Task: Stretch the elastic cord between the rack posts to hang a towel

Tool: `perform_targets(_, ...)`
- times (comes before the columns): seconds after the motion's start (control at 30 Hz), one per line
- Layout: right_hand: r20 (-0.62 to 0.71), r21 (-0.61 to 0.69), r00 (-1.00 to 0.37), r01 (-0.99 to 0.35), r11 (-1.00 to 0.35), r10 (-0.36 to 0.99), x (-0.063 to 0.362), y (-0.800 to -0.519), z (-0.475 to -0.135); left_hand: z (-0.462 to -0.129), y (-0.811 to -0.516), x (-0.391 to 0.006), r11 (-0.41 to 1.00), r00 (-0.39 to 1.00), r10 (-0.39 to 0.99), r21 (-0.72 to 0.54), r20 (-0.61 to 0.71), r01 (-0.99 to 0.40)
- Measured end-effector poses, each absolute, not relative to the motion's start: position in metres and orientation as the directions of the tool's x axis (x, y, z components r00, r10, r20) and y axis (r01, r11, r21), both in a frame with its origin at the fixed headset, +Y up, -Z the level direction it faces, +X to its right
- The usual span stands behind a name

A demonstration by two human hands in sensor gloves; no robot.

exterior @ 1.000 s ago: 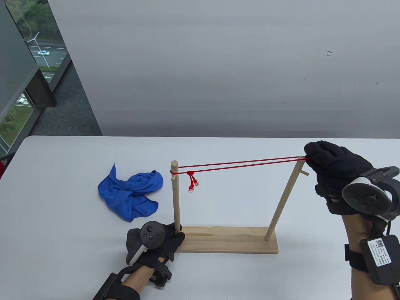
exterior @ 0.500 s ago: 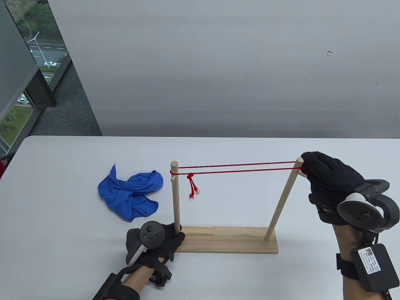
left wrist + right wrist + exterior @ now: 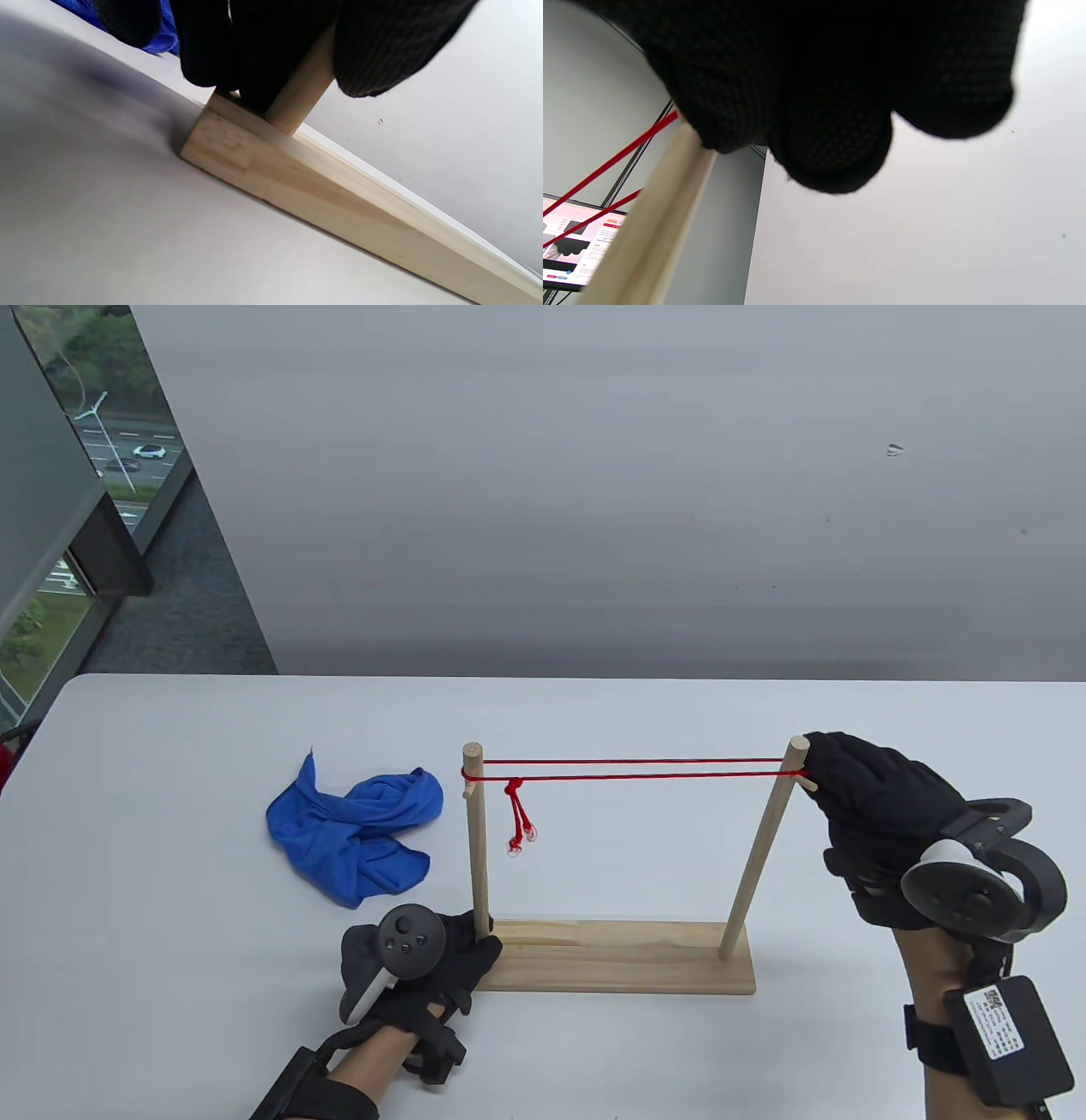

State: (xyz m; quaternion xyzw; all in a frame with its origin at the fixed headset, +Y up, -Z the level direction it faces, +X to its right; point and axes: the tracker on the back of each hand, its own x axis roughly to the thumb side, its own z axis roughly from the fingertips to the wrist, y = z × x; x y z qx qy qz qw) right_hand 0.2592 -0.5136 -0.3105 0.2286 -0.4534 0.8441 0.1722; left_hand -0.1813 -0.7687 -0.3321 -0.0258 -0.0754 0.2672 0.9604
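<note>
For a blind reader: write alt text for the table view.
A red elastic cord spans two wooden rack posts; the right hand holds its end at the right post. The left hand steadies the left post; a blue towel lies crumpled beside.

White label (image 3: 993, 1009) with a QR-like code and small print on the black box at the right wrist, too small to read, screen (image 3: 572, 250) with coloured page, its text too blurred, no other readable text

A red cord (image 3: 636, 768) runs between pale wooden posts (image 3: 476, 840); the towel (image 3: 356, 836) is plain blue (no pattern) on the white desk (image 3: 170, 899); black gloves (image 3: 882, 814).
</note>
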Motion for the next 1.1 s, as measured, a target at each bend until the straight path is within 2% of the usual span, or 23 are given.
perform_targets(0.33, 0.549, -0.638, -0.830, -0.493, -0.592, 0.099, 0.260, -0.517, -0.308, -0.332, -0.769, -0.183, 0.850, 0.841, 0.526, -0.086, 0.128, -0.519)
perform_targets(0.53, 0.495, -0.614, -0.854, -0.475, -0.631, 0.161, 0.273, -0.536, -0.299, -0.332, -0.769, -0.184, 0.844, 0.834, 0.536, -0.096, 0.129, -0.527)
perform_targets(0.87, 0.365, -0.391, -0.832, -0.545, -0.742, 0.418, 0.283, -0.601, -0.289, -0.329, -0.767, -0.199, 0.801, 0.792, 0.599, -0.091, 0.121, -0.592)
perform_targets(1.0, 0.300, -0.336, -0.832, -0.550, -0.765, 0.467, 0.289, -0.635, -0.291, -0.329, -0.761, -0.219, 0.783, 0.778, 0.621, -0.038, 0.097, -0.621)
perform_targets(1.1, 0.251, -0.267, -0.855, -0.512, -0.817, 0.454, 0.293, -0.667, -0.296, -0.331, -0.753, -0.237, 0.760, 0.761, 0.647, 0.035, 0.050, -0.649)
